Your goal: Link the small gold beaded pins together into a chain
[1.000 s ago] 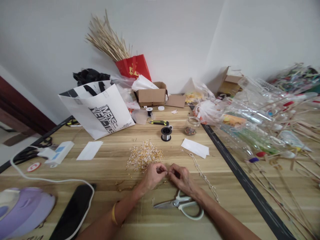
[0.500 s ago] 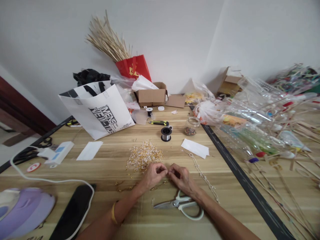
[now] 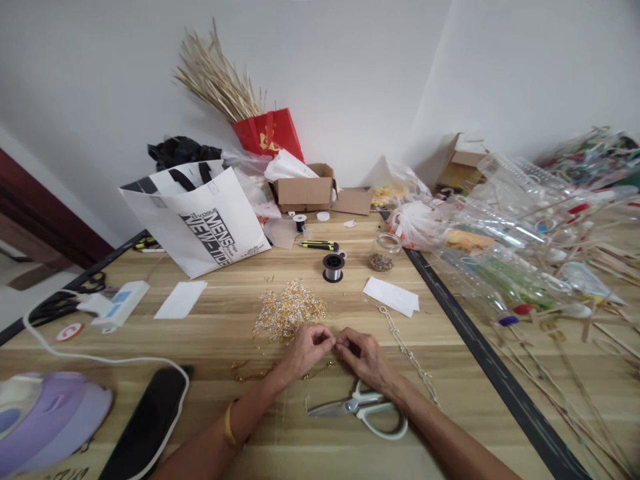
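The left hand [image 3: 311, 349] and the right hand [image 3: 361, 352] meet over the tabletop [image 3: 453, 373]. On each hand, the thumb and first finger are pinched together, and the tips of the two hands almost touch. What they pinch is too small to tell. A yellow band [image 3: 229, 427] goes around the left wrist.

Just past the left hand is a heap of gold and clear beads [image 3: 289, 310]. A gold chain [image 3: 321, 370] lies flat near the left arm, partly hidden by it. The scissors [image 3: 353, 405] lie below the hands, with their blades to the left and their handles by the right wrist. A pale chain [image 3: 424, 377] runs along the tabletop to the right of the right hand.

Past the beads stands a spool [image 3: 333, 269] of silver wire. To its right are a glass jar [image 3: 384, 259] with small bits at the bottom and a white paper [image 3: 391, 297]. A yellow and black cutter [image 3: 319, 245] lies behind the spool.

At the back are an open box [image 3: 306, 193] and a red bag [image 3: 274, 133] with thin sticks [image 3: 220, 80] poking out. A big white bag [image 3: 215, 227] leans to the left. Clear bottles [image 3: 480, 267] are piled on the right.
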Demonstrator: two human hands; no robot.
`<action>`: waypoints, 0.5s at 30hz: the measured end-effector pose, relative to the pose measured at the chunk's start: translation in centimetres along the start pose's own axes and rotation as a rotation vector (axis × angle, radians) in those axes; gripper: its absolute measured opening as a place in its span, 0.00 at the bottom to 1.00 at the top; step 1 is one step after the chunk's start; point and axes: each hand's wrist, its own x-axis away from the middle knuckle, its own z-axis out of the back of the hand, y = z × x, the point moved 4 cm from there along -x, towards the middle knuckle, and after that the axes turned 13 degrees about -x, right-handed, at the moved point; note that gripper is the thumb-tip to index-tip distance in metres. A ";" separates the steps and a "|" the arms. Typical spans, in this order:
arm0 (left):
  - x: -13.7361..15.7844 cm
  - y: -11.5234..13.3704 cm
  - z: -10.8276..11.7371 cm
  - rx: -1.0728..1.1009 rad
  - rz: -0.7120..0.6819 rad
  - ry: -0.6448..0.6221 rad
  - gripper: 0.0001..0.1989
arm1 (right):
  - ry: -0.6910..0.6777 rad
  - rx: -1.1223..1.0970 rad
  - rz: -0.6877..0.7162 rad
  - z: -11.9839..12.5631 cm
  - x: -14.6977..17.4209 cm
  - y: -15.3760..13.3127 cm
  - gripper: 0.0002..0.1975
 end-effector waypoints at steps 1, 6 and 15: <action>0.0 -0.1 0.0 0.006 -0.002 0.003 0.08 | 0.002 -0.004 -0.003 0.0 0.0 0.0 0.08; -0.2 -0.4 -0.1 0.041 -0.014 0.016 0.08 | 0.014 -0.016 -0.037 0.1 0.0 -0.2 0.09; -0.3 -0.5 0.0 0.057 -0.006 0.028 0.06 | 0.032 -0.003 -0.064 0.4 -0.1 0.0 0.11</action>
